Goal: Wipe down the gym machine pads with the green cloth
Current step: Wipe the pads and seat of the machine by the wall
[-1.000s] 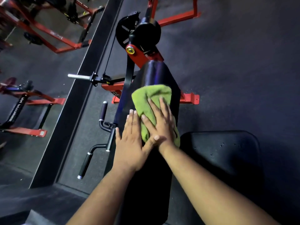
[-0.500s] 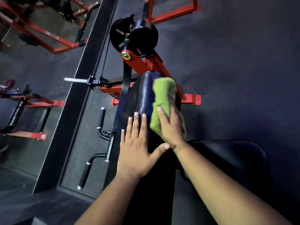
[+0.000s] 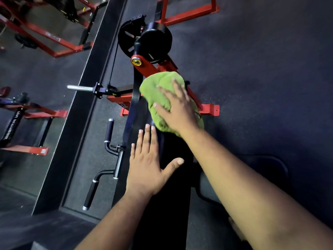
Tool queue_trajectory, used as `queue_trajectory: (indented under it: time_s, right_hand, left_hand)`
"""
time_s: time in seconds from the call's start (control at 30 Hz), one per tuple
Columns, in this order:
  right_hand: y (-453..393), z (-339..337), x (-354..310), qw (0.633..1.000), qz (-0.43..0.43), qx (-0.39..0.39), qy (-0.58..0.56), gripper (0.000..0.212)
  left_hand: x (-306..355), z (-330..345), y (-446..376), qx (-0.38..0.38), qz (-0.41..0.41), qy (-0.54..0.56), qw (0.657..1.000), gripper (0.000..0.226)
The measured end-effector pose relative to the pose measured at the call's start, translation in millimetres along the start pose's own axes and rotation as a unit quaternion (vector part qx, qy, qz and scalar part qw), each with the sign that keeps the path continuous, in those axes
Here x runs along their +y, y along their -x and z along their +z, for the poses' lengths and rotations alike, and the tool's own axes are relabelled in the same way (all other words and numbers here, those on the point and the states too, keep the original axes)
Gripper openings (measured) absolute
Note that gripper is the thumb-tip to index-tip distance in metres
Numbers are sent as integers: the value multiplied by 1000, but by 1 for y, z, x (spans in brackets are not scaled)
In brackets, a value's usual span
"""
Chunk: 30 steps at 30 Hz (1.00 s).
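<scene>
Flooring of dark rubber is spreading under everything, and red machine frames are standing off to the left. Nearer, the machine being cleaned is running away from the camera: a long black pad is sloping up towards a red pivot arm and a black roller, with black handles sticking out on its left side and a second dark pad lying low on the right.

Across the far end of the long pad, the green cloth is lying bunched. The right hand is pressing down on it with flat, spread fingers, not curling round it. The left hand is resting open on the pad just below, fingers straight, holding nothing, apparently steadying the body.

To do this stroke well, the palm probably ought to be keeping even pressure while carrying the cloth over the pad's rounded top edge and down both sides, in overlapping passes. The cloth looks likely to ride up and fold, so flattening it is worth a moment.
</scene>
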State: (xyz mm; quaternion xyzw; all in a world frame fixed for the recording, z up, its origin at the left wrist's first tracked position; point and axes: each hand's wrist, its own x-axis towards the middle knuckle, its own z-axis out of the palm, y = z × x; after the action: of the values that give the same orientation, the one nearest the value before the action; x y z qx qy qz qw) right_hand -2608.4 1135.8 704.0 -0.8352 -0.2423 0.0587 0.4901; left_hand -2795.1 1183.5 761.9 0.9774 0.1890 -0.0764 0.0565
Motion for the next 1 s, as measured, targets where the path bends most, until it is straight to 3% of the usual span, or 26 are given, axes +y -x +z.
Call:
queue_trajectory:
  time_s: [0.13,0.17,0.23,0.33,0.4,0.47,0.53,0.6,0.67,0.7,0.8,1.0]
  right_hand:
    - [35,11,20,995,-66,20,-65,62]
    - [28,17,33,993,-38,35,-110,67]
    - [12,30,61,968,105,69,-216,86]
    - [24,57,107,889,306,55,-337,99]
    - [38,74,132,858,355,36,-370,107]
    - [47,73,127,858,380,32,-345,115]
    - [58,56,90,890,336,53,-305,102]
    - [63,40,47,943,200,81,-255,84]
    - [44,18,14,988,53,59,-135,68]
    - [25,10,2,998,22,19,-53,64]
    - [-30,-13,-25,990,32,-114,81,60]
    - [-4,-16,-43,969,-38,-162,184,54]
  left_hand:
    - [0,1,0,-1,-2,1,1000,120]
    - [-1,2,-1,3,0,1,1000,120]
    - [-2,3,-1,3,4,-2,1000,119]
    - [-1,3,-1,3,0,1,1000,119]
    - [-1,3,-2,4,2,-2,1000,119]
    - [-2,3,-1,1,1,-6,1000,120]
    - [-1,3,-1,1,1,-8,1000,120]
    - [-1,3,-1,5,-2,-4,1000,122]
    - [-1,3,-1,8,-5,15,1000,124]
    - [-1,3,-1,13,-7,27,1000,125]
    - [-2,2,3,34,-12,64,997,123]
    - [-9,-2,11,99,-34,210,972,119]
